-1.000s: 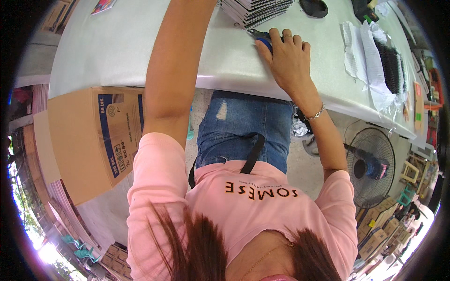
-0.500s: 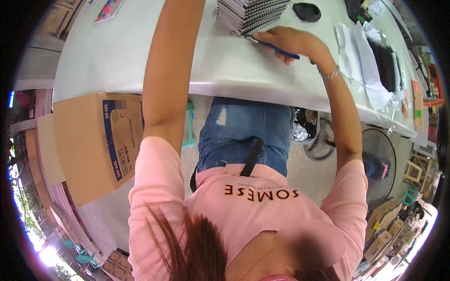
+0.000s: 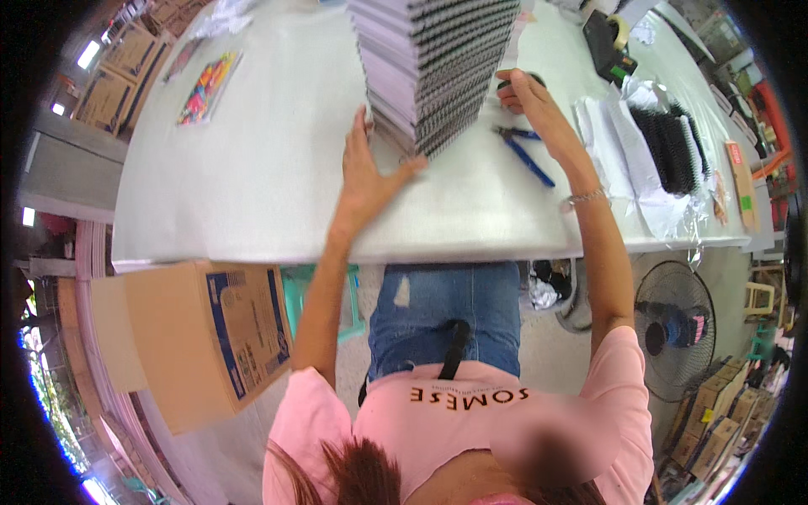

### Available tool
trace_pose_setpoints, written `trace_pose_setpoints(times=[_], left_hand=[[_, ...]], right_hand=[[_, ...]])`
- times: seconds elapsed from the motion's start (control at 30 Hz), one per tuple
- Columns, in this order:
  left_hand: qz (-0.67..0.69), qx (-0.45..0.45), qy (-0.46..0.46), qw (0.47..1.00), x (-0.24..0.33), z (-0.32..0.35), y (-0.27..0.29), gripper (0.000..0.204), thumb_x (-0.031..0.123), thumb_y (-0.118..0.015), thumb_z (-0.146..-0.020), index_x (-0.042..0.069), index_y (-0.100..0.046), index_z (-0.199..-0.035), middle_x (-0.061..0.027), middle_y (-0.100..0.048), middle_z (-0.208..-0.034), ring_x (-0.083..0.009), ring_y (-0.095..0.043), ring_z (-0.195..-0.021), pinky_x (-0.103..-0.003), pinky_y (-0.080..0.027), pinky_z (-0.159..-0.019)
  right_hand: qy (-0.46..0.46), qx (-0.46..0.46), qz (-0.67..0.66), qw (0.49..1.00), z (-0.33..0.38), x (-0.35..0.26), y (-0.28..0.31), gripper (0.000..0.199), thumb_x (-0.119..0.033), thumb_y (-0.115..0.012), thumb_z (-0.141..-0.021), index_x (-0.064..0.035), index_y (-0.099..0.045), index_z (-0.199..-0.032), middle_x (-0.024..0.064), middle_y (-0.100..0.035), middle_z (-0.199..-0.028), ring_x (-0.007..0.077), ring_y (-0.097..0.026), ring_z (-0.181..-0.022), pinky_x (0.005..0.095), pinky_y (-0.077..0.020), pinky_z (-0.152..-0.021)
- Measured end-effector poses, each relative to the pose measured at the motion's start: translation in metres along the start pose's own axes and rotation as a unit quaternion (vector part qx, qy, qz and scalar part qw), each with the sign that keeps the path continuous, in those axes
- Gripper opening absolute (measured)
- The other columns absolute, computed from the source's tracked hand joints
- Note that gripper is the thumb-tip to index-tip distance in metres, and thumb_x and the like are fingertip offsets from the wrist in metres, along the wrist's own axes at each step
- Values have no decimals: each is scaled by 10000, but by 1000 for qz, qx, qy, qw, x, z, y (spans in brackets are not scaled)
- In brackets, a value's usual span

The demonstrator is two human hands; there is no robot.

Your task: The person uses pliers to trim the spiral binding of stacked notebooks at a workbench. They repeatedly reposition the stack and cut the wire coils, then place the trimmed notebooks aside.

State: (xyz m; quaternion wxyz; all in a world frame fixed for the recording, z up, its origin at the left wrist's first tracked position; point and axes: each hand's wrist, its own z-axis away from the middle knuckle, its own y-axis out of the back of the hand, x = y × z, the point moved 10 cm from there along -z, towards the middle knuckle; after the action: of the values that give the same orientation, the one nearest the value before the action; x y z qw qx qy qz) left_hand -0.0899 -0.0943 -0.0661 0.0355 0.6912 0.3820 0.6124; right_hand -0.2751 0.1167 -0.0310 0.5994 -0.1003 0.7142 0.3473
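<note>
A tall stack of spiral-bound notebooks (image 3: 459,80) stands on the white table, its black coils facing right and its top cut off by the view's upper edge. My left hand (image 3: 368,172) is spread around the stack's near lower corner, fingers along the left side and thumb at the front. Beside the stack's right side is my right hand (image 3: 539,114), fingers apart with nothing in them. Its fingers partly cover a dark oval object (image 3: 537,80). Blue-handled pliers (image 3: 530,160) lie on the table just below that hand, jaws toward the stack.
Black binding coils (image 3: 673,147) rest on white wrapping at the right, near a black tape dispenser (image 3: 608,50). A colourful packet (image 3: 206,88) lies at the left. Below the table edge (image 3: 454,252) are a cardboard box (image 3: 185,337) and a fan (image 3: 675,324).
My right hand has let go of the pliers, which now lie on the table. My left hand has drawn back to the stack's near corner. The view has shifted, showing more of the stack.
</note>
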Motion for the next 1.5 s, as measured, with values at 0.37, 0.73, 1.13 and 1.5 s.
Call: trace_pose_setpoints(times=[0.37,0.73,1.13,1.5], left_hand=[[-172,23,1,985,24,8,-21,1250,456,-822,-771,-32,-18,-1595,-269,-189,-1640,-383,-267,-1499,-576,-136,-1222],[-149,18,-57,987,18,2,-19,1291,491,-827,-764,-18,17,-1598,-270,-238,-1602,-398,-318,-1453,-565,-200,-1196],[-125,-79,-95,984,-11,-53,28,676,168,-702,-872,64,-427,-1481,-142,-457,-1443,-332,-415,-1360,-461,-338,-1139],[-99,-160,-171,967,-6,-50,8,471,168,-735,-864,-15,-600,-1276,-168,-552,-1331,-350,-482,-1286,-466,-386,-1086]], right_hand=[[-139,-146,-323,925,-98,61,-77,756,-470,-623,-976,-80,-341,-1559,89,-479,-1520,238,-532,-1295,408,-446,-1096],[-174,-32,-408,896,-89,65,-79,412,-297,-553,-1037,6,-577,-1316,105,-657,-1259,230,-640,-1088,418,-554,-954],[-189,61,-433,879,46,30,-77,851,-382,-729,-940,2,-275,-1550,145,-376,-1533,267,-374,-1395,392,-352,-1126],[-16,99,-34,994,63,-14,-122,1383,-148,-901,-716,17,176,-1567,300,-46,-1634,385,-174,-1506,454,-212,-1239]])
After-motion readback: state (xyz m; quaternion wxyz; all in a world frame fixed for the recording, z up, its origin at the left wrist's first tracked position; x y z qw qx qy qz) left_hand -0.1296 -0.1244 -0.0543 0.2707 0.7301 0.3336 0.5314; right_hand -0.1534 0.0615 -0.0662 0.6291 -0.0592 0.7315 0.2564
